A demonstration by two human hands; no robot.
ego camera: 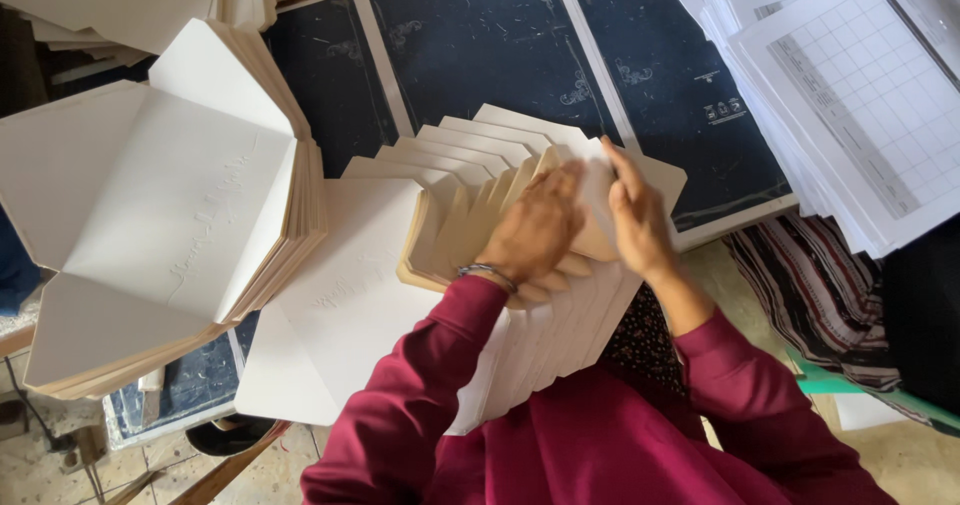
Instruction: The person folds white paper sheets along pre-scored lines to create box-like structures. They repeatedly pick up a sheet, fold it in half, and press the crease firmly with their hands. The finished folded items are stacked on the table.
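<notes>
Two dark blue panels with pale ornaments form your work surface (480, 45), with a tall stack of unfolded envelope blanks (170, 215) well to the left of your fingers, gridded printed sheets (860, 95) off to their right, and tiled floor (60, 465) below. Your left hand (535, 230) lies flat, fingers closed together, pressing on the fanned envelopes (470, 165). Your right hand (640, 220), fingers nearly straight, pinches the edge of a white flap just beside it; the fan's long axis runs from your lap up and away, flaps pointing upper left.
</notes>
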